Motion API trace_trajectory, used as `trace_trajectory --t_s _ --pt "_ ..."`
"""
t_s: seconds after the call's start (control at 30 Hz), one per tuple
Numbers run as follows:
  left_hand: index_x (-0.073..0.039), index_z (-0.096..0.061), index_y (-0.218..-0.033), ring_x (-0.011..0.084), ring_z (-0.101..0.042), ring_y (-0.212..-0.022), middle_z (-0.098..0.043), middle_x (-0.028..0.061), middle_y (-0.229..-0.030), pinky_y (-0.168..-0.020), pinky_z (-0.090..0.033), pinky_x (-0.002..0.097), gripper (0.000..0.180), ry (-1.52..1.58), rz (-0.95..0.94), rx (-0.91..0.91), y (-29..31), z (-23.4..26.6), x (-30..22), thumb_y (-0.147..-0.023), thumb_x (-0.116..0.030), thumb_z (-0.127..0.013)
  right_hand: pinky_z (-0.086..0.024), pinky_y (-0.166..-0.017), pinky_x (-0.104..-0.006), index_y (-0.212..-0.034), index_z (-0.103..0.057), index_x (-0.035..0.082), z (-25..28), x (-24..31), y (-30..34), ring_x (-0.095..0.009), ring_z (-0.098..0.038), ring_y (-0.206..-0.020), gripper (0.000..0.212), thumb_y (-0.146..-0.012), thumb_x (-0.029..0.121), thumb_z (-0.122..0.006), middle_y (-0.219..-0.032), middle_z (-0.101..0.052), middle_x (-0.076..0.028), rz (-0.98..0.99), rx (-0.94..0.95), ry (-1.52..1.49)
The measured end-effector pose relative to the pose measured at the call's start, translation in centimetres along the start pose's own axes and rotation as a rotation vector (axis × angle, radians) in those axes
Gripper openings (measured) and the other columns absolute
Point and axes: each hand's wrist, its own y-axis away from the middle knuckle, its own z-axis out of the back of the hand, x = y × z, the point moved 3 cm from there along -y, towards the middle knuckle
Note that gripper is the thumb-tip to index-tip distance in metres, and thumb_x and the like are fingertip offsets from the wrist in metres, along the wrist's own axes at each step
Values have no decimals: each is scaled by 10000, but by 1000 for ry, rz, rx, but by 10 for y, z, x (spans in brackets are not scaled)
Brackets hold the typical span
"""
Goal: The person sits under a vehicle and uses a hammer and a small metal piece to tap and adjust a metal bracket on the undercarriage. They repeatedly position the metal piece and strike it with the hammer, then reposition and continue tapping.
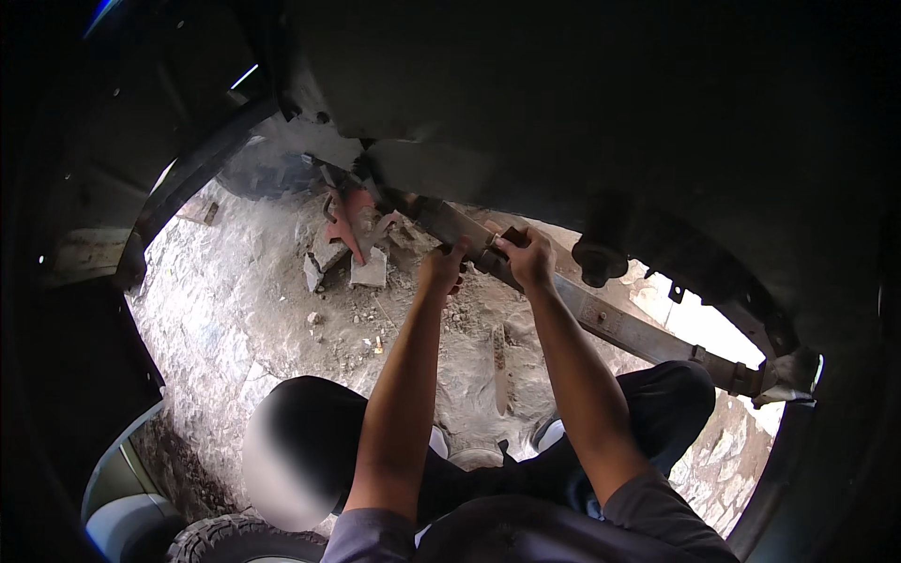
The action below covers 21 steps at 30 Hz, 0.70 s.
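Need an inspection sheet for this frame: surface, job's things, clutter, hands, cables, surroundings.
Surface: rough stony ground, dusty, strewn with small debris.
Job's things: long rusty leaf spring running diagonally under the dark vehicle underbody; a small part at the spring's middle, too small to identify.
Clutter: stone blocks and a red stand beneath the spring's far end; a flat metal bar lying on the ground.
Hands: left hand closed on the leaf spring; right hand closed on the spring beside it, both arms raised.
Cables: nothing seen.
Surroundings: tyre at the lower edge; a second person crouched below, dark trousers; wheel arch frames the view.
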Motion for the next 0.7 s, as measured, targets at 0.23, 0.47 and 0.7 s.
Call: trace_trajectory --t_s 0.23,0.47,0.7 --pt "-14 -776 -943 299 -751 -757 -753 175 -870 -720 -586 430 693 -485 -108 -103 -30 20 4 -862 -696 -678 -488 -541 -253 -923 -730 38 0 25 -5 -72 -592 -541 260 -804 207 -888 -731 -705 -20 -365 268 -141" --pt "15 -780 -934 354 -745 -908 -752 225 -870 -852 -551 472 765 -256 99 -118 -17 7 9 -789 -734 -724 -476 -537 -249 -910 -736 24 2 37 -13 -72 -569 -537 252 -813 204 -883 -716 -694 -19 -461 293 -286" --pt "-32 -800 -921 313 -756 -844 -766 173 -865 -840 -552 449 720 -251 46 -132 -19 7 6 -780 -734 -733 -479 -540 -278 -920 -763 34 7 9 -4 -91 -605 -547 285 -770 227 -909 -703 -706 -32 -307 183 -107"
